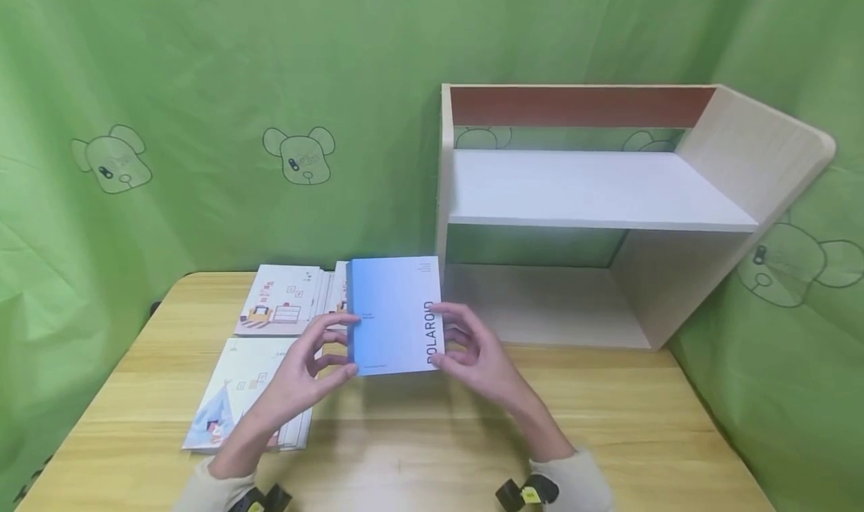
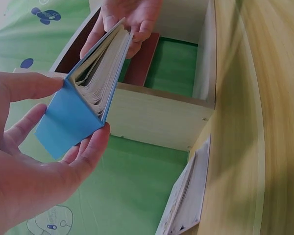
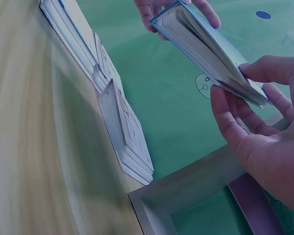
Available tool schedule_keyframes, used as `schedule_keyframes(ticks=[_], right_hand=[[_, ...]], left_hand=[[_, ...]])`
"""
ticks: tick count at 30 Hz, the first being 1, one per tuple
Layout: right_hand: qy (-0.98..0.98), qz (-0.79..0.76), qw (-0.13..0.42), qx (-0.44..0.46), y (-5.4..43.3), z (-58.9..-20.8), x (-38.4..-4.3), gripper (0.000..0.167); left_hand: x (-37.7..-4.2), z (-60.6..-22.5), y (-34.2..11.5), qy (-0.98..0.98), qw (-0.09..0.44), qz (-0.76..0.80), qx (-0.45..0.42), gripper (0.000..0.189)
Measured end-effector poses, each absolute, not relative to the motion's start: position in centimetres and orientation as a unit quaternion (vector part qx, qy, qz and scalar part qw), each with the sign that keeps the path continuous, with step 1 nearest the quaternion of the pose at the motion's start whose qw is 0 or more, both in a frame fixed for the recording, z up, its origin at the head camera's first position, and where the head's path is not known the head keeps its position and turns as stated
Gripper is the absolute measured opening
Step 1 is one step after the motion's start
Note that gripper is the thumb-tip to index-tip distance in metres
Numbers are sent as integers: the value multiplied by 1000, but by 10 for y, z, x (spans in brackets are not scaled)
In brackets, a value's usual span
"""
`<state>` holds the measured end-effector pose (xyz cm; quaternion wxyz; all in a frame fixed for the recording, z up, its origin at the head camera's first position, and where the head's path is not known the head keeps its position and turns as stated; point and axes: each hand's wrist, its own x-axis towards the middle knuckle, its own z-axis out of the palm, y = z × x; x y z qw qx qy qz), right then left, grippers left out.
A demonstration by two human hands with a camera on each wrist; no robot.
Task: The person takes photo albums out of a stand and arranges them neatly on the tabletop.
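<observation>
A blue book [image 1: 397, 317] marked "POLAROID" is held up above the table between both hands. Its spine [image 2: 68, 120] is plain blue, and the page edges [image 3: 196, 46] show a few gaps between the pages. My left hand [image 1: 307, 366] pinches the spine side, thumb on one cover and fingers on the other. At the opposite side my right hand [image 1: 482, 358] pinches the free edge between thumb and fingers. Left of the book lie stacks of white illustrated books, one at the back [image 1: 280, 298] and one nearer [image 1: 232, 392], partly behind the left forearm.
A two-level shelf [image 1: 601, 223] with a white middle board stands at the back right of the wooden table [image 1: 418, 452]. Another white book [image 1: 341, 294] shows partly behind the blue one. A green curtain [image 1: 223, 62] hangs behind and at both sides.
</observation>
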<state>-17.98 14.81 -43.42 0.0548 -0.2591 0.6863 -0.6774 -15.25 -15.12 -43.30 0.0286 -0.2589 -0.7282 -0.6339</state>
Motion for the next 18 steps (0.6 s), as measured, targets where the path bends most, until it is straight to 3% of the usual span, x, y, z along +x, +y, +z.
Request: schedule_keyframes(ticks=[10, 18], right_hand=[[684, -680, 61, -258, 141, -440, -178, 70], [697, -670, 58, -249, 139, -443, -179, 58]], left_hand=[[-151, -437, -159, -730, 27, -629, -267, 65], [-149, -438, -163, -732, 17, -629, -261, 67]])
